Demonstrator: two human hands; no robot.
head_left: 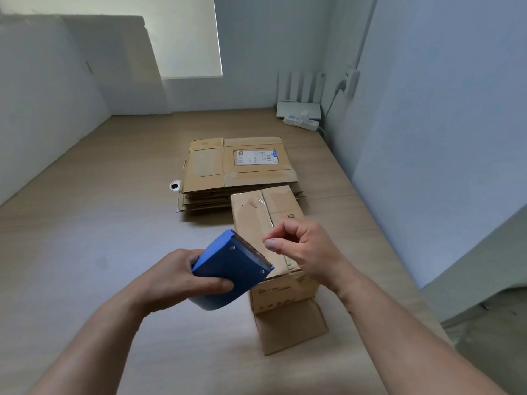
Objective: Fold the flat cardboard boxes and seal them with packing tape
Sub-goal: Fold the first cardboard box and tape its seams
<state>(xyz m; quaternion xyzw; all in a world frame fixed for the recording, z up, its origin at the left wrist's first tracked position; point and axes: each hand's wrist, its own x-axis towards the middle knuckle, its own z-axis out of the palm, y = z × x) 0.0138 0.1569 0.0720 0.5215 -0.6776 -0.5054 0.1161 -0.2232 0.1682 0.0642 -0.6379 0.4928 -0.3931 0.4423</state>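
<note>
A brown cardboard box (256,220) is half hidden by the blue plastic tape dispenser (231,263) gripped in the left hand (176,277); what the right hand (308,249) pinches is unclear.

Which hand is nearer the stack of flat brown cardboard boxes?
Right. The right hand hovers over the taped cardboard box before the stack; the left hand grips the blue tape dispenser, farther back.
</note>
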